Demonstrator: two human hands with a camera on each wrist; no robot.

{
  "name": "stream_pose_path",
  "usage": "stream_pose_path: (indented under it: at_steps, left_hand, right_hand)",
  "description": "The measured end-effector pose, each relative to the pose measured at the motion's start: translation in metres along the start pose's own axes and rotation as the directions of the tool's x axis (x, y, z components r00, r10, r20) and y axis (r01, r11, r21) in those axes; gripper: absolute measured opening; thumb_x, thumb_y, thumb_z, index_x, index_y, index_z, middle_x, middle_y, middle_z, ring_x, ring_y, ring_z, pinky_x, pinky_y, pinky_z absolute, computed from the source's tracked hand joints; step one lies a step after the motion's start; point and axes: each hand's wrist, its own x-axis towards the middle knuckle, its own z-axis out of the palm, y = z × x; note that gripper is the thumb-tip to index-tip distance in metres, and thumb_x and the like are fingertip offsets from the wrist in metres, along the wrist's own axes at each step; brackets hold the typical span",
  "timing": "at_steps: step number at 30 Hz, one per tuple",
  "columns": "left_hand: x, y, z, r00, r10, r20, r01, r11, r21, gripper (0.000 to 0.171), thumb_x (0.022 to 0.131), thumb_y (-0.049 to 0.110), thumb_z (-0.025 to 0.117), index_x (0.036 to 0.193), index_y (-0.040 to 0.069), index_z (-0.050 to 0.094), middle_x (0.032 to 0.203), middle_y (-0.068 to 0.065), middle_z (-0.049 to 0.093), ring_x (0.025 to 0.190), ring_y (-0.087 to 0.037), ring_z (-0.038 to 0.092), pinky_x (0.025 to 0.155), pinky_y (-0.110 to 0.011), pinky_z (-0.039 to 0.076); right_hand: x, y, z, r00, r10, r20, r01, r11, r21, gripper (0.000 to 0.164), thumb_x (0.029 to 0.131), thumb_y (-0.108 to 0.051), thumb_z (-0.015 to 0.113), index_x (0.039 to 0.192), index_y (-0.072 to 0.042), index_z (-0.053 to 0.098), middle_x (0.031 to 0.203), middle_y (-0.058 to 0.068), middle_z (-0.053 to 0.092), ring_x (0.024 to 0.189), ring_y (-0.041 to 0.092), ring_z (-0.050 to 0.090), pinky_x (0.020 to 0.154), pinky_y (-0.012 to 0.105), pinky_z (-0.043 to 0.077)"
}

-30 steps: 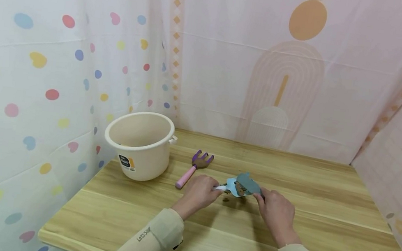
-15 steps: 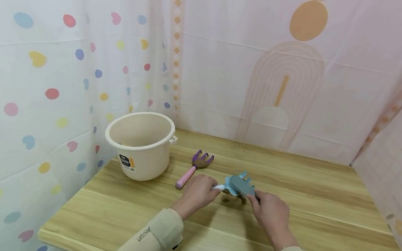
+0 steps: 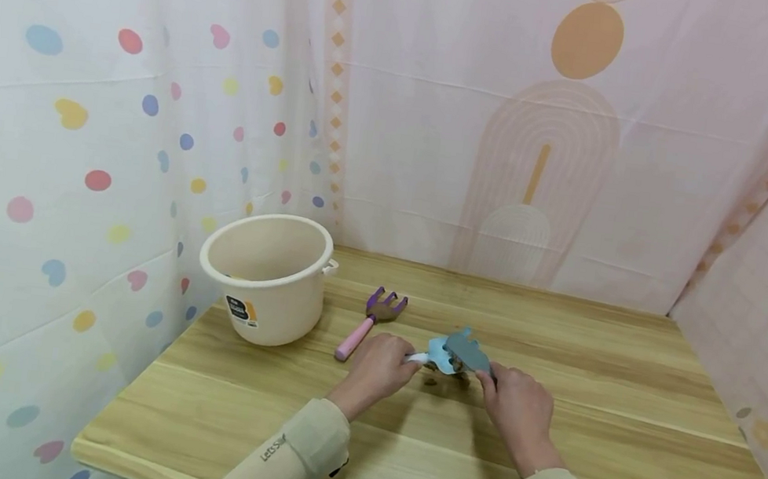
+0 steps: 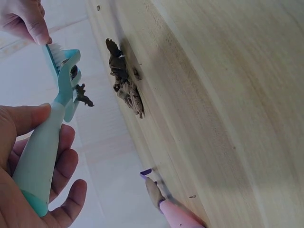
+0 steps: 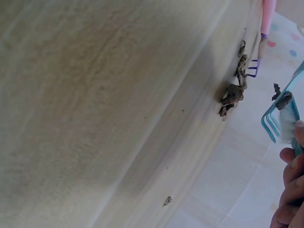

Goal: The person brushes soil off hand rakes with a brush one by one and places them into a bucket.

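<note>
My left hand (image 3: 380,367) grips the pale handle of a light blue hand rake (image 4: 42,149), holding its head above the table. In my right hand (image 3: 519,414) is a small brush (image 3: 468,353) with a teal back, its white bristles (image 5: 288,124) against the rake's head. Brown crumpled scraps, perhaps dried leaves or mud, cling to the rake; one scrap (image 4: 84,95) hangs from its tines. Below lies a heap of similar brown clumps (image 4: 126,83) on the wooden table (image 3: 619,424), mostly hidden by the tools in the head view.
A cream bucket (image 3: 283,311) stands at the table's left rear. Between it and my left hand lies a second hand rake (image 3: 356,337) with a pink handle and purple tines. Patterned curtains (image 3: 401,154) hang behind and at both sides. A stray brown bit (image 5: 167,201) lies apart from the heap.
My right hand has slid the brush left along the rake's head toward the handle, then slightly back to the right. The left hand stays nearly still.
</note>
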Motion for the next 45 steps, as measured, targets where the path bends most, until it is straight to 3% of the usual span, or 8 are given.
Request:
stream_pose_path:
  at_steps: [6,11,14,17,24,34,40,45]
  left_hand:
    - [-0.001,0.000,0.001,1.000,-0.006,0.004,0.006,1.000,0.009,0.021,0.090,0.031,0.071,0.073,0.019,0.071,0.061,0.011,0.053,0.057,-0.008,0.047,0.053,-0.027,0.039]
    - [-0.001,0.000,0.000,1.000,-0.014,0.017,0.014,1.000,0.021,0.019,0.090,0.031,0.070,0.076,0.018,0.073,0.064,0.011,0.056,0.060,-0.009,0.049,0.056,-0.029,0.041]
    - [-0.001,-0.001,0.000,0.999,-0.023,0.022,0.023,1.000,0.022,0.020,0.090,0.030,0.070,0.075,0.017,0.074,0.063,0.010,0.056,0.059,-0.009,0.050,0.056,-0.029,0.042]
    - [-0.001,-0.002,0.000,0.999,-0.030,0.024,0.029,0.999,0.015,0.020,0.089,0.029,0.070,0.074,0.016,0.073,0.062,0.009,0.055,0.057,-0.009,0.048,0.055,-0.028,0.041]
    - [0.001,0.000,-0.005,0.999,-0.040,0.010,0.040,0.999,-0.005,0.032,0.090,0.028,0.069,0.062,0.017,0.061,0.054,0.008,0.048,0.051,-0.009,0.044,0.049,-0.028,0.037]
    - [0.003,0.002,-0.009,0.998,-0.043,0.043,0.043,0.999,0.009,0.026,0.091,0.031,0.069,0.069,0.017,0.070,0.058,0.009,0.052,0.055,-0.010,0.047,0.054,-0.028,0.040]
    - [0.002,0.003,-0.010,0.998,-0.045,0.053,0.044,0.999,0.013,0.028,0.092,0.031,0.068,0.068,0.017,0.067,0.057,0.008,0.051,0.054,-0.010,0.047,0.054,-0.029,0.040]
    - [0.001,0.002,-0.010,0.997,-0.042,0.060,0.041,0.999,0.017,0.025,0.090,0.030,0.070,0.070,0.016,0.070,0.059,0.010,0.053,0.056,-0.010,0.048,0.055,-0.028,0.041]
  right_hand:
    - [-0.001,0.004,0.005,0.995,-0.027,-0.097,0.021,0.998,-0.064,0.019,0.089,-0.026,0.075,0.085,-0.008,0.067,0.062,0.006,0.053,0.045,0.024,0.050,0.038,0.037,0.036]
    - [0.000,0.003,0.001,0.994,0.008,-0.112,-0.015,0.998,-0.059,0.019,0.091,-0.025,0.072,0.098,-0.007,0.071,0.066,0.008,0.057,0.045,0.024,0.049,0.038,0.038,0.037]
    - [0.001,0.000,-0.004,0.994,0.042,-0.103,-0.045,0.999,-0.025,0.022,0.094,-0.026,0.069,0.105,-0.008,0.072,0.068,0.008,0.058,0.046,0.021,0.047,0.038,0.036,0.036]
    - [0.003,-0.005,-0.008,0.995,0.061,-0.083,-0.060,0.998,0.014,0.019,0.094,-0.027,0.068,0.101,-0.010,0.072,0.069,0.008,0.060,0.049,0.021,0.048,0.040,0.036,0.035]
    - [-0.004,-0.008,-0.006,0.999,0.013,0.051,-0.014,1.000,0.014,0.026,0.094,-0.026,0.068,0.112,-0.008,0.074,0.078,0.010,0.067,0.052,0.018,0.049,0.043,0.035,0.039]
    - [-0.004,0.004,0.001,0.987,-0.090,-0.135,0.072,0.989,-0.132,0.019,0.090,-0.018,0.073,0.102,-0.004,0.069,0.065,0.011,0.055,0.044,0.025,0.050,0.037,0.038,0.038]
    - [-0.001,0.005,-0.001,0.989,-0.061,-0.137,0.042,0.990,-0.133,0.023,0.091,-0.020,0.071,0.106,-0.003,0.069,0.068,0.012,0.058,0.046,0.027,0.052,0.037,0.038,0.038]
    - [0.001,0.011,-0.005,0.996,0.028,-0.084,-0.037,0.994,-0.105,0.026,0.094,-0.023,0.067,0.111,-0.003,0.069,0.078,0.015,0.063,0.052,0.032,0.058,0.040,0.043,0.042]
